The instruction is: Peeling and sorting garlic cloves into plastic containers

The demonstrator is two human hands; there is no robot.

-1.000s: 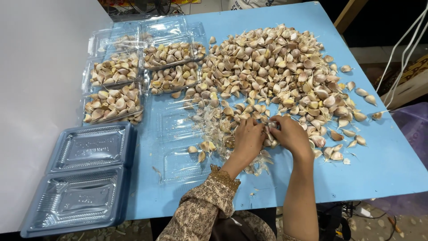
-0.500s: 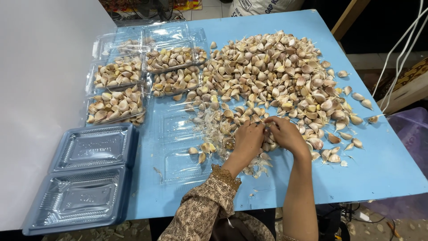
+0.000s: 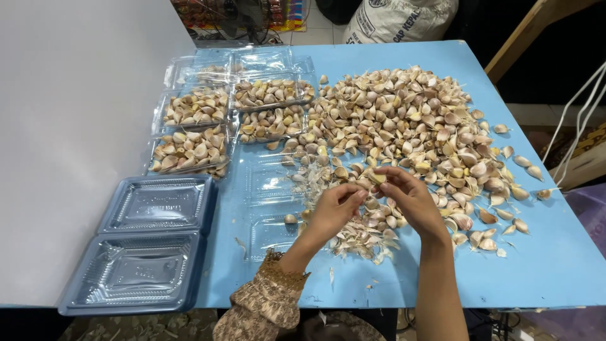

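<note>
Bright, even light falls from above onto the light blue tabletop, and shadows are soft and short: a faint one lies under the left hand and the right hand among the pale garlic cloves. The clear plastic clamshell trays near the tabletop's left edge carry small white glints, and the white wall panel reads flat and nearly washed out. Focus is sharp across the middle. The tabletop's edges bow outward with wide-angle distortion, and the far background behind its far edge is dim.
</note>
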